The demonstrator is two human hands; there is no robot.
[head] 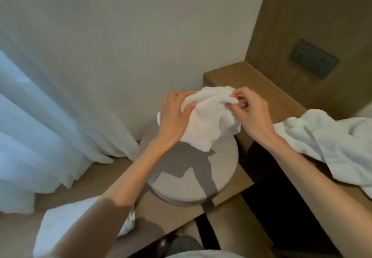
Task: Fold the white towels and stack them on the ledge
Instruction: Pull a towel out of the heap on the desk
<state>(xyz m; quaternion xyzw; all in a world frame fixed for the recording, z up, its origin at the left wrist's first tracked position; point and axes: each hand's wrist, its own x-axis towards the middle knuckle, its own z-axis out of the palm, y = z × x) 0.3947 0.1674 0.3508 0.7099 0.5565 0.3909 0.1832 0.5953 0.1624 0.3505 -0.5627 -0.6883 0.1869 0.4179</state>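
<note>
pale wall (120, 36), sheer curtain (40, 126) at left, wood panel (312, 15), dark socket plate (314, 61)

Your left hand (174, 114) grips the left side of a crumpled white towel (203, 120) while your right hand (250, 114) pinches its upper right edge, holding it over a round grey cushion (191, 177) on the wooden surface (177, 215), and a second white towel (322, 140) lies rumpled on the ledge (261, 84) at right.
</note>
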